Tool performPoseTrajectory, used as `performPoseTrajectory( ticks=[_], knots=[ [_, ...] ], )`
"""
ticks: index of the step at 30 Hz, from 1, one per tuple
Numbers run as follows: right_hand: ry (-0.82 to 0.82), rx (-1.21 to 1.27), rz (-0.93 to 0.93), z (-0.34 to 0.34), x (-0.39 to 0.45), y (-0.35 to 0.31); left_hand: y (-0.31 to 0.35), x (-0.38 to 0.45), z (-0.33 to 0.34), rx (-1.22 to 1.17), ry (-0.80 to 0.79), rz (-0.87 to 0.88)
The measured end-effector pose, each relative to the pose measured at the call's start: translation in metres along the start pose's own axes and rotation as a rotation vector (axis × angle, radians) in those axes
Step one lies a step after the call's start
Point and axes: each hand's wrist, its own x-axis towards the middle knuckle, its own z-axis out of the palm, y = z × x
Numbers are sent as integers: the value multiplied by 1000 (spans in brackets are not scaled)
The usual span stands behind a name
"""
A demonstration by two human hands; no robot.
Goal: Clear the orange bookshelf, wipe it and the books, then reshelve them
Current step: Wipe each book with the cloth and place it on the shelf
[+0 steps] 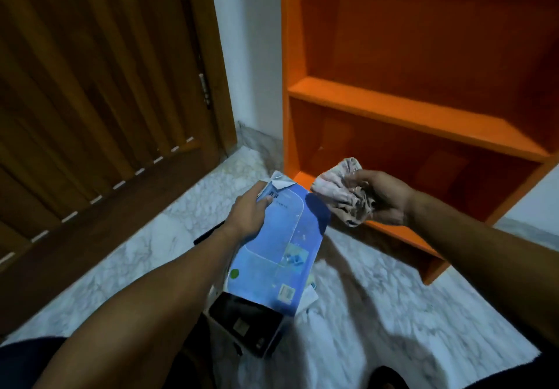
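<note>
The left hand (246, 210) holds a blue paper book (281, 246) by its edge; the right hand (381, 198) squeezes a crumpled pale rag (338, 189), both before the bare orange wooden bookshelf (423, 110).

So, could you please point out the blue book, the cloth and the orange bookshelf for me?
blue book (273, 249): head view, middle of its front cover.
cloth (338, 190): head view, crumpled middle of the bunch.
orange bookshelf (402, 113): head view, top face of the middle shelf board.
</note>
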Motion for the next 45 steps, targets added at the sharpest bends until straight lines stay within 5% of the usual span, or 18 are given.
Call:
performPoseTrajectory(
  ticks=[7,11,14,17,27,36,40,45],
  knots=[
    [170,194,-287,27,-61,-36,105,-1,-57,-116,159,121],
    [491,-197,-794,31,-72,-60,129,-11,-77,-186,176,129],
    [657,-766,-1157,32,-62,-66,137,-16,-81,-331,160,85],
    [625,-1267,-1130,34,-38,-52,140,-18,-71,-581,103,-27],
    [-66,-1458,-1232,16,-31,38,122,10,-61,-790,225,-154],
    [-343,-1516,-1247,3,-55,80,118,19,-52,-795,244,-203],
    [-167,-1226,-1048,11,-59,64,112,14,-47,-709,246,-204],
    [395,-767,-972,22,-40,12,104,7,-38,-659,197,-212]
  ],
)
